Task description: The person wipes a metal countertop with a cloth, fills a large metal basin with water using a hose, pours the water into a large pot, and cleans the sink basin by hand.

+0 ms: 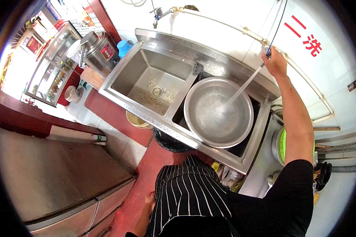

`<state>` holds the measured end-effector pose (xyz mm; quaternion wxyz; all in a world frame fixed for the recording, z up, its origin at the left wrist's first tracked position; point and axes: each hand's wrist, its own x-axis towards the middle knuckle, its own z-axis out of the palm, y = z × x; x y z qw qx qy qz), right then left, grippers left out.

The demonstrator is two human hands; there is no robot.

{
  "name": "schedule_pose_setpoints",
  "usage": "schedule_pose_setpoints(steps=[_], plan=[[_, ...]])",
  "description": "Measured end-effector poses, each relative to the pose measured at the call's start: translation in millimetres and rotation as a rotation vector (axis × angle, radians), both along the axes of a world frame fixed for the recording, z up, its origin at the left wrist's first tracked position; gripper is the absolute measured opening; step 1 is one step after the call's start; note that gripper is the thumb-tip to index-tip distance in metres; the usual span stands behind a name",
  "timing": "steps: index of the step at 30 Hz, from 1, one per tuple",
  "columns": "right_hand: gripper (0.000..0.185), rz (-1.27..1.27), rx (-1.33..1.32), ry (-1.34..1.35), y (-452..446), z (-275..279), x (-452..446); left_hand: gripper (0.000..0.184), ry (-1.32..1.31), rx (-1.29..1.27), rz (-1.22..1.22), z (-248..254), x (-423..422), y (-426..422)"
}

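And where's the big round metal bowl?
In the head view, the big round metal bowl sits right of centre, over the sink's right-hand basin, beside the left basin, with a water stream from near the right hand hitting it.

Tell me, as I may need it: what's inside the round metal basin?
Inside the metal basin, water shows, with a stream pouring in. Where it lands, a whitish splash covers the bottom, so anything lying beneath there cannot be seen.
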<state>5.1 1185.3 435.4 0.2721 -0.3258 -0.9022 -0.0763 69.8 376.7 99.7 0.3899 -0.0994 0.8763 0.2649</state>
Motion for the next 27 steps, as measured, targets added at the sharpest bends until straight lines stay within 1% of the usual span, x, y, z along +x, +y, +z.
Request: schedule_pose_setpoints(steps=[4, 9, 14, 17, 19, 27], plan=[[0.037, -0.007, 0.024, -0.021, 6.5, -4.6, -0.1, 0.041, 0.055, 0.096, 0.066, 15.5, 3.3, 5.8], [0.039, -0.017, 0.020, -0.022, 1.1, -2.0, 0.2, 0.040, 0.030, 0.075, 0.024, 20.3, -0.8, 10.1], [0.041, -0.035, -0.027, -0.022, -3.6, 1.1, -0.8, 0.039, 0.001, 0.069, 0.050, 29.6, -3.6, 14.8], [0.042, -0.044, 0.007, -0.043, 3.3, -2.7, 0.4, 0.038, -0.014, 0.060, 0.060, 35.5, -4.4, 18.5], [0.042, -0.021, 0.021, -0.005, 3.4, -5.0, 0.0, 0.038, -0.019, 0.055, 0.063, 40.1, -5.3, 20.7], [0.042, -0.037, 0.012, -0.031, 6.9, -5.4, -0.7, 0.036, -0.038, 0.034, 0.071, 52.1, -6.6, 27.4]])
